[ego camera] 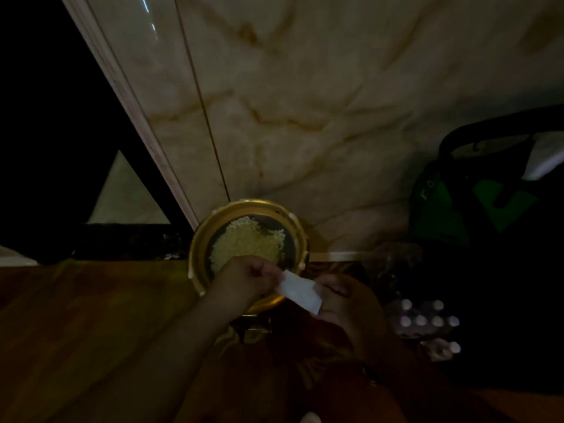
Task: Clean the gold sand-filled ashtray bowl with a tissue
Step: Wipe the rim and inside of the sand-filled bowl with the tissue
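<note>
Holding a white tissue (299, 290) between both hands, my left hand (247, 277) pinches its near corner, my right hand (345, 303) grips the other end, just over the near rim of the gold ashtray bowl (248, 250) by the marble wall (335, 102).

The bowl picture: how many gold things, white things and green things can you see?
Gold: 1, the bowl.
White: 1, the tissue, held between the left hand and the right hand.
Green: 1, the bag.
Total: 3.
The pale round caps at the right are too dim to sort by colour.
</note>
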`<state>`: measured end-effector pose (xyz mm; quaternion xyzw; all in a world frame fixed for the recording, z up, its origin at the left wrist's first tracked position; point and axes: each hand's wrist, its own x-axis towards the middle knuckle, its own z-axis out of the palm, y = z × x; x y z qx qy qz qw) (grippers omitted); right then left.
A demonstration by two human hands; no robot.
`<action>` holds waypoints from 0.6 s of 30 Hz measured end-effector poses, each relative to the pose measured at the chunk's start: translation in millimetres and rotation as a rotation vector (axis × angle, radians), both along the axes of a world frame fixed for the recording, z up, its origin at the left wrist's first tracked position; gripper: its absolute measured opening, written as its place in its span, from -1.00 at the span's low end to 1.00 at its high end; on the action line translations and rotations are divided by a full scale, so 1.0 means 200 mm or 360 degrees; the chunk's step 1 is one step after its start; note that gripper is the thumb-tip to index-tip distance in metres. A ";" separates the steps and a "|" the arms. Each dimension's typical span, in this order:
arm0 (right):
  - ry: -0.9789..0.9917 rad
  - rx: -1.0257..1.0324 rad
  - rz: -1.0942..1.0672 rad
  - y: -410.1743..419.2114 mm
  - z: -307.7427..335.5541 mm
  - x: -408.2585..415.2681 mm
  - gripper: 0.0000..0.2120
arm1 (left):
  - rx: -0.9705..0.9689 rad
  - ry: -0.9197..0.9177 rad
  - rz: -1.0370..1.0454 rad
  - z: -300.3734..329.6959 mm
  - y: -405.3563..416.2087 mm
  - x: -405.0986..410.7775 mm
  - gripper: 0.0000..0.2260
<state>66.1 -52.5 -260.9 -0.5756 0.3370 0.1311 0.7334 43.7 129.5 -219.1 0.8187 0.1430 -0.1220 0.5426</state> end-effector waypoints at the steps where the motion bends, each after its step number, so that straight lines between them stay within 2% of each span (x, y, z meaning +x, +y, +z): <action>1: -0.0127 0.0026 0.0180 -0.02 -0.08 0.00 -0.40 | 0.0006 0.0018 -0.0012 -0.07 0.00 0.04 -0.65; 2: -0.0312 -0.0135 0.0377 -0.04 -0.10 0.01 -0.46 | 0.0013 0.0028 -0.0013 -0.12 0.00 0.07 -0.62; 3: -0.0425 -0.0247 0.0358 -0.07 -0.16 0.01 -0.52 | 0.0023 0.0033 -0.0008 -0.17 0.00 0.10 -0.63; 5: -0.0401 -0.0568 0.0156 -0.04 -0.32 0.09 -0.54 | 0.0086 0.0052 -0.0008 -0.29 -0.01 0.17 -0.72; 7: -0.0540 -0.0404 0.0554 -0.11 -0.35 0.09 -0.60 | 0.0125 0.0071 -0.0002 -0.39 -0.02 0.24 -0.77; 9: -0.0371 -0.0370 0.0685 -0.13 -0.42 0.16 -0.89 | 0.0145 0.0075 0.0024 -0.47 -0.04 0.29 -0.80; 11: -0.0440 -0.0399 0.0648 -0.18 -0.53 0.21 -0.84 | 0.0192 0.0079 0.0029 -0.53 -0.05 0.33 -0.83; 14: -0.0224 -0.0459 0.0540 -0.08 -0.65 0.32 -0.93 | 0.0241 0.0088 0.0054 -0.60 -0.05 0.37 -0.91; 15: -0.0126 -0.0416 0.0482 -0.07 -0.69 0.34 -0.93 | 0.0263 0.0089 0.0057 -0.63 -0.04 0.38 -0.94; 18: -0.0115 -0.0217 0.0465 -0.08 -0.77 0.36 -0.80 | 0.0268 0.0147 0.0034 -0.67 -0.04 0.42 -0.92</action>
